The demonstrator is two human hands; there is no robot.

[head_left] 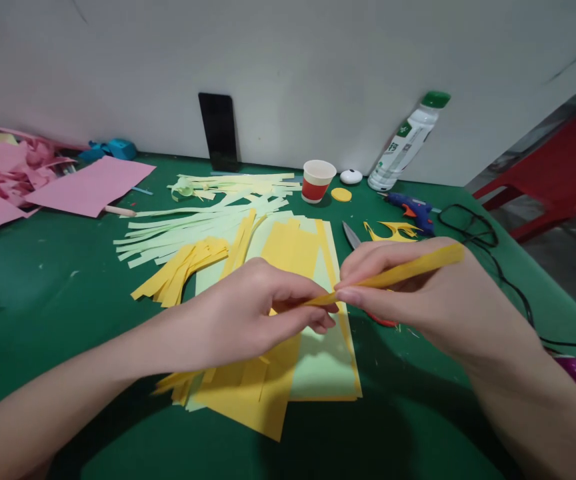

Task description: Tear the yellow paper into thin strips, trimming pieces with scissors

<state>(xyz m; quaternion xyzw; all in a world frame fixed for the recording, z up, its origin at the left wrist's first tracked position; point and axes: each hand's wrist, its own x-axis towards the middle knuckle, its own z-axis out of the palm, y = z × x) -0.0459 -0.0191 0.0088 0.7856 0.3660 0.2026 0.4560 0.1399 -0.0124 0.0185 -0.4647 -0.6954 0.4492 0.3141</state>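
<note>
Both my hands grip one yellow paper strip [408, 270] above the stacked paper. My left hand [263, 307] pinches its left part between thumb and fingers. Close beside it, my right hand [398, 280] pinches the strip's middle, and the free end slants up to the right. Below lie light green sheets [323, 373] with yellow paper strips and sheets [253, 400] on them. A bundle of short yellow strips [188, 267] rests to the left of my left hand. Scissors [352, 235] lie partly hidden behind my right hand.
Pale green strips [168, 233] spread behind the stack. Pink paper [93, 183] lies at left. Along the wall stand a phone [219, 133], a paper cup [317, 181] and a leaning bottle [403, 147]. A blue glue gun [413, 210] with a black cord [511, 287] lies at right.
</note>
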